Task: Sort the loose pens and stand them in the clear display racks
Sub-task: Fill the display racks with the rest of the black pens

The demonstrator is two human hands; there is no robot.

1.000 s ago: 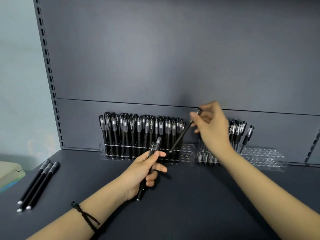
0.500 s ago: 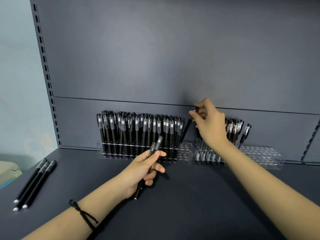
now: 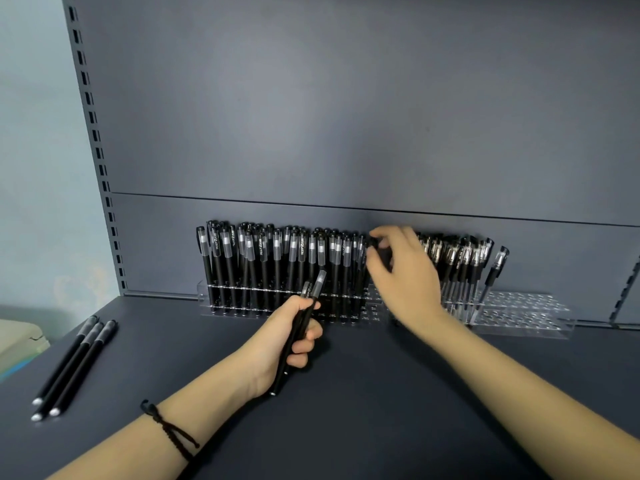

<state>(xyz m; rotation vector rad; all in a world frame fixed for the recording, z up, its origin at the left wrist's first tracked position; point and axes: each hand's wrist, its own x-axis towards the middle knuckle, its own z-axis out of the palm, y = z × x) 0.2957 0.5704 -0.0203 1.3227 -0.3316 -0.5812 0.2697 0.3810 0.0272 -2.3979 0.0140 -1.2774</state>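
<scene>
Two clear display racks stand against the back panel. The left rack (image 3: 204, 295) is packed with upright black pens (image 3: 277, 261). The right rack (image 3: 526, 308) has pens (image 3: 464, 265) only in its left part. My right hand (image 3: 405, 275), blurred, pinches the top of a black pen (image 3: 371, 243) that stands at the right end of the left rack. In front of that rack my left hand (image 3: 287, 341) grips two black pens (image 3: 317, 284), caps pointing up. Three loose black pens (image 3: 76, 365) lie side by side on the shelf at the left.
The dark shelf surface (image 3: 363, 410) stretches between my arms. A slotted upright (image 3: 98, 157) runs up the left edge of the grey back panel. A pale beige object (image 3: 17, 341) sits beyond the shelf's left edge. The right rack's right half shows open holes.
My right hand has brought its pen from a slant down to upright at the right end of the left rack. The left hand has stayed put, holding its pens.
</scene>
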